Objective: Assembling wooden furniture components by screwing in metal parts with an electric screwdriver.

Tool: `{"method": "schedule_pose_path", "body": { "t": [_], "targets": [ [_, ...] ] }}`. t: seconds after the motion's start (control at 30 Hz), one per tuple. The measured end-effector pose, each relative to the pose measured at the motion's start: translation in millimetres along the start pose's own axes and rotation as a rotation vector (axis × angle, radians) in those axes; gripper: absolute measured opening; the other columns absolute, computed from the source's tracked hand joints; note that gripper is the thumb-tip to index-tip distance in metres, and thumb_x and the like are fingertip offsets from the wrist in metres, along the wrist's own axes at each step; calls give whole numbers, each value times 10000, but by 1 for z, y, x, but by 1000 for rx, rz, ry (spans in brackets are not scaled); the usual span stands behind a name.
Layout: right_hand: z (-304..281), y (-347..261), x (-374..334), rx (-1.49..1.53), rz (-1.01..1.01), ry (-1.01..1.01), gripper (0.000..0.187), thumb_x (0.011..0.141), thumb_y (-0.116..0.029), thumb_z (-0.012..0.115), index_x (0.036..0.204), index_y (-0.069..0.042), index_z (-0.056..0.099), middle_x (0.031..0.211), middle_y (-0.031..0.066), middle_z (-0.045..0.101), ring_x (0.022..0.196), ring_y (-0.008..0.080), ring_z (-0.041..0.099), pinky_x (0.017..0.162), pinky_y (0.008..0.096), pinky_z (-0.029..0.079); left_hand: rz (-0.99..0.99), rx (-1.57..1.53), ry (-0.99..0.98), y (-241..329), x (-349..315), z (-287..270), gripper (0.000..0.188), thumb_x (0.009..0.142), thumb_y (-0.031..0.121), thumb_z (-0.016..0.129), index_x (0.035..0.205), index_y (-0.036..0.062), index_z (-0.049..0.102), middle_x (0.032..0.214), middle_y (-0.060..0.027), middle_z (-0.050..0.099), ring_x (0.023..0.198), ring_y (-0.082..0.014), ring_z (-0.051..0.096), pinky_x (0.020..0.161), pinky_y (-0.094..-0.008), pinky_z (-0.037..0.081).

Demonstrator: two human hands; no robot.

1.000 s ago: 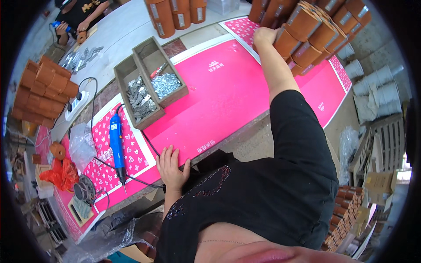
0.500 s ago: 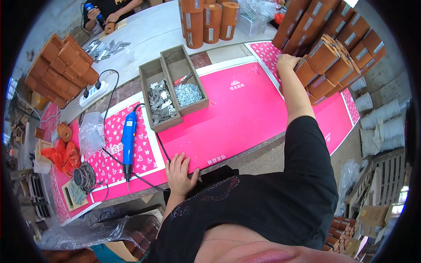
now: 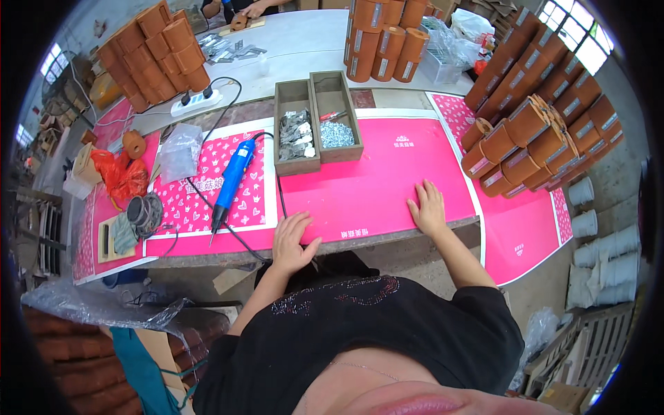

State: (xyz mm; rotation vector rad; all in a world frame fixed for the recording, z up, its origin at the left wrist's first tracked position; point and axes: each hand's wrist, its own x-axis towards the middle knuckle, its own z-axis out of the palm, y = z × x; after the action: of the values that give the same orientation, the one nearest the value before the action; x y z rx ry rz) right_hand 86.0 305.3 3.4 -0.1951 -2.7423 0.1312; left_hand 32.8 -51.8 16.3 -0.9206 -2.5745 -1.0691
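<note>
My left hand (image 3: 292,242) rests on the near edge of the pink table covering (image 3: 387,180), its fingers spread and nothing in it. To its right, my right hand (image 3: 427,209) also lies flat on the pink surface, fingers apart and holding nothing. Left of my left hand is a blue electric screwdriver (image 3: 236,173), its bit pointing toward me. Beyond my hands stands a divided wooden box (image 3: 317,160). One compartment holds grey metal pieces (image 3: 296,135); the other holds small silver screws (image 3: 337,135) and a red-handled tool (image 3: 332,115).
Stacked brown clay cylinders with metal plates (image 3: 536,138) crowd the right side. More cylinder stacks (image 3: 387,52) rise at the back and at the far left (image 3: 149,59). A red plastic bag (image 3: 121,173) and a white power strip (image 3: 196,104) sit leftward. Across the table, a co-worker's hands (image 3: 254,10) hold a cylinder.
My right hand has come back from the right-hand stack to the pink surface. One cylinder now stands at that stack's near-left side. My view has shifted; my left hand stays on the edge.
</note>
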Motion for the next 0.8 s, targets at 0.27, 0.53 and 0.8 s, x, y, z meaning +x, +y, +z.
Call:
{"method": "schedule_pose_path", "body": {
  "t": [0.27, 0.53, 0.8],
  "targets": [
    [-3, -9, -15, 72, 36, 100, 409, 817, -324, 553, 1142, -74, 551, 1237, 154, 482, 1180, 323, 405, 1003, 466, 287, 25, -30, 99, -5, -2, 2, 386, 704, 211, 669, 1027, 25, 565, 1139, -153, 552, 1086, -337, 490, 934, -414, 375],
    [-5, -9, -16, 106, 55, 157, 394, 792, -320, 573, 1098, -71, 578, 1195, 135, 516, 1150, 302, 431, 979, 457, 316, 12, 60, 156, -4, 0, 10, 350, 707, 200, 661, 996, 26, 571, 1107, -162, 562, 1060, -341, 506, 924, -411, 388],
    [-3, -8, -14, 136, 80, 150, 393, 784, -330, 580, 1083, -75, 580, 1187, 117, 524, 1135, 300, 444, 986, 440, 313, 11, 128, 188, 1, 6, 11, 330, 696, 187, 649, 967, 14, 577, 1079, -173, 569, 1034, -344, 518, 904, -412, 396]
  ]
}}
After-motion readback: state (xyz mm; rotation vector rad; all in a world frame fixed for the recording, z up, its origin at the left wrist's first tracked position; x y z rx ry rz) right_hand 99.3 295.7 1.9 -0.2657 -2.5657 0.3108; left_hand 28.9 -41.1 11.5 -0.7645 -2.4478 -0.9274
